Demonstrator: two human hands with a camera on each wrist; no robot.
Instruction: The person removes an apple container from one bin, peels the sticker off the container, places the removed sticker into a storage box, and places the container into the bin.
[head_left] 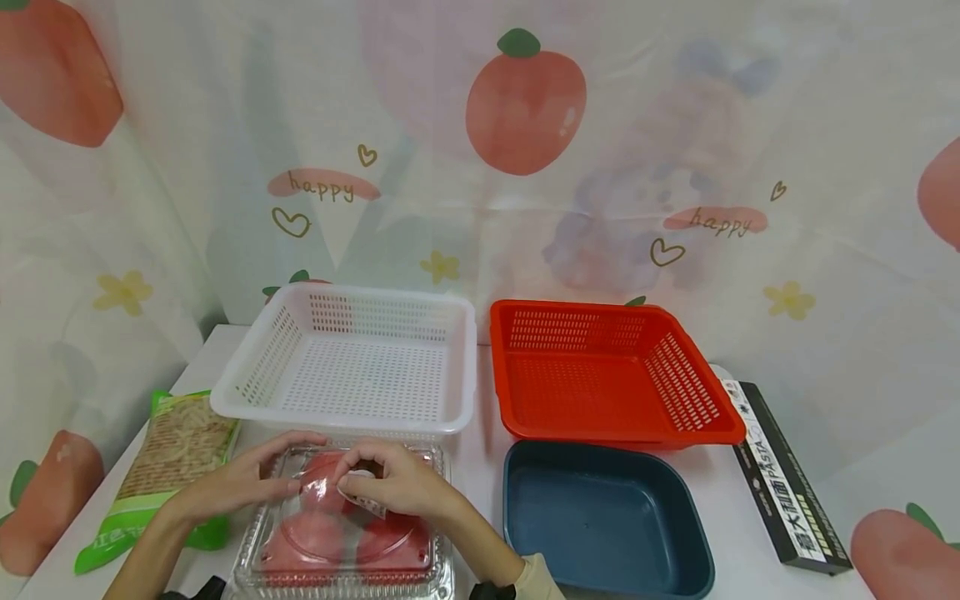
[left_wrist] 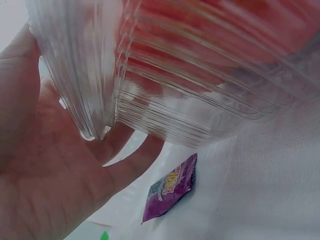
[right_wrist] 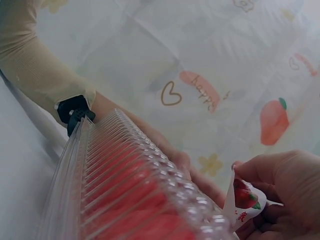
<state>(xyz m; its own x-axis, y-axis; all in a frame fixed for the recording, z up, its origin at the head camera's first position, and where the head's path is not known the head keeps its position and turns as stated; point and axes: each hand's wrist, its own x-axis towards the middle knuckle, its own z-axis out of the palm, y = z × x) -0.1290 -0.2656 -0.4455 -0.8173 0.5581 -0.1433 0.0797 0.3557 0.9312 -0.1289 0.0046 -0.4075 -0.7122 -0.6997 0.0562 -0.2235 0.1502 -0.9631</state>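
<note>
A clear plastic clamshell box with large red rounded pieces inside stands at the front of the table. My left hand rests on its left side and lid, fingers extended; its palm lies close to the ribbed rim in the left wrist view. Over the middle of the lid, my right hand pinches a white label printed with red fruit and red characters. That label stands partly raised between thumb and fingers, and the hand covers some of it.
Behind the box stands a white perforated basket, with a red basket to its right. A dark blue tub is nearer. A green-edged bag lies left, a black pasta box right. The left wrist view shows a purple packet.
</note>
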